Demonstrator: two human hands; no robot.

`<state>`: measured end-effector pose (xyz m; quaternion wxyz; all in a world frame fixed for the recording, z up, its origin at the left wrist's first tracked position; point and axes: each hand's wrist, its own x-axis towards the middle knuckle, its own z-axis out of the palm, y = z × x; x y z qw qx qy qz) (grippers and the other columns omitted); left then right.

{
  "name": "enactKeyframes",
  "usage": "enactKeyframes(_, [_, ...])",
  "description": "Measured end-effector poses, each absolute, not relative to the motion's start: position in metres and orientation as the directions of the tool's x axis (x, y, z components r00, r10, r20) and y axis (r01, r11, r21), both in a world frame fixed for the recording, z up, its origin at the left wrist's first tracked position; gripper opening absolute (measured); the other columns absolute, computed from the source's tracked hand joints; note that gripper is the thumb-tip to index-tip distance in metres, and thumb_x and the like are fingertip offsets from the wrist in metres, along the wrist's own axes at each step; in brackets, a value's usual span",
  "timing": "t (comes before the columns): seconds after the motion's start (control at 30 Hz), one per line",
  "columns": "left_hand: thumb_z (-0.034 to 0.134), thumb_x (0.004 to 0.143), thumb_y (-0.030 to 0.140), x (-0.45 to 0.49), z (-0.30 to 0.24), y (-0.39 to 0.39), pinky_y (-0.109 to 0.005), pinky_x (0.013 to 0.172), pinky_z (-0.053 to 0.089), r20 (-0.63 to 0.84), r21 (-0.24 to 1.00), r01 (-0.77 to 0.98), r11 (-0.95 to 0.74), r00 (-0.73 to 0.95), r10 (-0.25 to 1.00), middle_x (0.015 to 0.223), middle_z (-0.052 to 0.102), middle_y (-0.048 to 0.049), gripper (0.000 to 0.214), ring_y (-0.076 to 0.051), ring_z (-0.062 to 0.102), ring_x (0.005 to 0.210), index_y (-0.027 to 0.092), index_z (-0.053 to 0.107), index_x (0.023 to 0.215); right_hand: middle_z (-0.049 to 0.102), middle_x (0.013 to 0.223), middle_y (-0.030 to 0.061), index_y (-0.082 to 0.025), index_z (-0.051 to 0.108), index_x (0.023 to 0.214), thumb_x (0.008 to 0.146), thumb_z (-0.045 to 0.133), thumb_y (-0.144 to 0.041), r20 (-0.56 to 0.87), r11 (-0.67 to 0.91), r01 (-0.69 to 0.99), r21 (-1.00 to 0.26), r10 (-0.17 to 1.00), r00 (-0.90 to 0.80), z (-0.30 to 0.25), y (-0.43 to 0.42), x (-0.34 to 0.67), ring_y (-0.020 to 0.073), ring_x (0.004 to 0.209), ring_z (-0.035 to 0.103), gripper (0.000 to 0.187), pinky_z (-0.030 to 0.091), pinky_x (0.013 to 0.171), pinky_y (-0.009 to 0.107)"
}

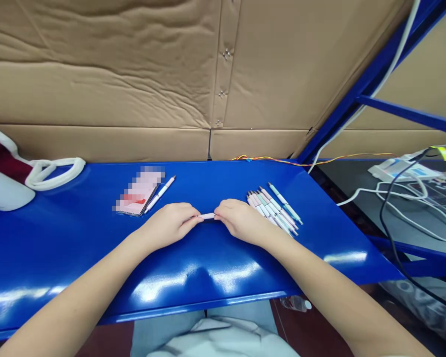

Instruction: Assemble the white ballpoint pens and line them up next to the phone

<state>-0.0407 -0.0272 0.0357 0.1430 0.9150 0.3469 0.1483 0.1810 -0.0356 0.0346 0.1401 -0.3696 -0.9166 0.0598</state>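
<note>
Between my two hands, just above the blue table [208, 186], a pale pen [208, 216] lies level, with only its middle showing. My left hand [171, 223] pinches one end with thumb and fingers. The other end sits in the closed fingertips of my right hand [241, 220], and its tip is hidden there. Beside my right hand is a bunch of pens [273, 208] in white, pink and pale green, laid roughly side by side. Beyond my left hand, one white pen [159, 195] rests next to a pink notepad [139, 193], partly blurred out.
A white cylinder [5, 186] and a white-edged dark red thing [2, 148] stand at the far left. Brown padded panels [134, 89] back the table. On the right are a blue frame [357, 104], cables [412, 213] and a dark side surface [349, 178].
</note>
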Motion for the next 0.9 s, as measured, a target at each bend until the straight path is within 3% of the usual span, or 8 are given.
enactKeyframes(0.1, [0.040,0.092,0.033,-0.0415,0.0353,-0.0253,-0.027,0.072,0.046,0.175,0.366,0.595,-0.716,0.711,0.681,0.086,0.067,-0.0040,0.029,-0.016,0.061,0.079,0.020,0.066,0.094,0.057,0.087,0.0075,-0.015,0.057,0.089,0.089,0.047,-0.018,0.241,0.688,0.656,-0.310,0.724,-0.646,0.0365,-0.0357,0.1815,0.0181,0.080,0.051,0.010,0.041,0.073,0.031])
enactKeyframes(0.2, [0.043,0.091,0.033,-0.0433,0.0319,-0.0236,-0.028,0.071,0.046,0.228,0.320,0.604,-0.730,0.699,0.678,0.086,0.066,-0.0041,0.026,-0.016,0.061,0.079,0.020,0.066,0.095,0.057,0.094,0.0067,-0.017,0.055,0.100,0.087,0.053,-0.025,0.226,0.603,0.633,-0.485,0.786,-0.575,0.0379,-0.0333,0.1837,0.0163,0.081,0.052,0.016,0.042,0.073,0.029])
enactKeyframes(0.37, [0.045,0.090,0.032,-0.0450,0.0291,-0.0235,-0.028,0.072,0.046,0.276,0.284,0.609,-0.741,0.688,0.672,0.087,0.066,-0.0044,0.024,-0.016,0.060,0.080,0.020,0.065,0.096,0.059,0.076,0.0036,-0.017,0.058,0.077,0.093,0.040,-0.027,0.144,0.561,0.609,-0.561,0.790,-0.596,0.0342,-0.0283,0.1853,0.0148,0.074,0.054,0.027,0.040,0.072,0.028])
enactKeyframes(0.5, [0.045,0.090,0.032,-0.0453,0.0293,-0.0241,-0.028,0.072,0.046,0.293,0.272,0.604,-0.749,0.690,0.662,0.089,0.066,-0.0045,0.024,-0.016,0.060,0.080,0.019,0.064,0.098,0.057,0.080,0.0007,-0.018,0.054,0.087,0.086,0.052,-0.026,0.145,0.461,0.552,-0.695,0.842,-0.520,0.0324,-0.0309,0.1841,0.0118,0.067,0.052,0.008,0.041,0.064,0.024])
enactKeyframes(0.53, [0.045,0.091,0.032,-0.0453,0.0291,-0.0243,-0.028,0.072,0.046,0.296,0.267,0.605,-0.750,0.689,0.661,0.089,0.066,-0.0044,0.024,-0.016,0.060,0.080,0.019,0.064,0.098,0.057,0.080,0.0000,-0.018,0.053,0.091,0.084,0.054,-0.027,0.134,0.432,0.543,-0.720,0.854,-0.502,0.0327,-0.0319,0.1837,0.0110,0.064,0.051,0.011,0.041,0.061,0.024])
enactKeyframes(0.6, [0.045,0.091,0.032,-0.0453,0.0285,-0.0246,-0.028,0.072,0.046,0.306,0.257,0.608,-0.751,0.686,0.660,0.090,0.066,-0.0044,0.023,-0.016,0.060,0.080,0.019,0.064,0.098,0.058,0.082,0.0002,-0.018,0.053,0.096,0.085,0.054,-0.030,0.125,0.420,0.542,-0.728,0.859,-0.496,0.0338,-0.0329,0.1830,0.0110,0.063,0.051,0.016,0.040,0.061,0.024])
enactKeyframes(0.73, [0.045,0.091,0.033,-0.0449,0.0274,-0.0254,-0.028,0.074,0.046,0.308,0.243,0.611,-0.754,0.688,0.657,0.090,0.066,-0.0041,0.024,-0.017,0.060,0.082,0.020,0.064,0.098,0.059,0.079,0.0024,-0.017,0.057,0.081,0.092,0.041,-0.027,0.145,0.512,0.581,-0.633,0.815,-0.561,0.0353,-0.0315,0.1826,0.0138,0.074,0.054,0.021,0.039,0.071,0.027])
enactKeyframes(0.9, [0.045,0.091,0.033,-0.0437,0.0276,-0.0259,-0.027,0.073,0.045,0.294,0.223,0.619,-0.753,0.694,0.657,0.090,0.066,-0.0030,0.023,-0.017,0.060,0.083,0.021,0.064,0.096,0.059,0.079,0.0008,-0.017,0.054,0.085,0.085,0.053,-0.022,0.131,0.497,0.580,-0.646,0.820,-0.557,0.0341,-0.0321,0.1825,0.0124,0.069,0.052,0.004,0.038,0.066,0.025])
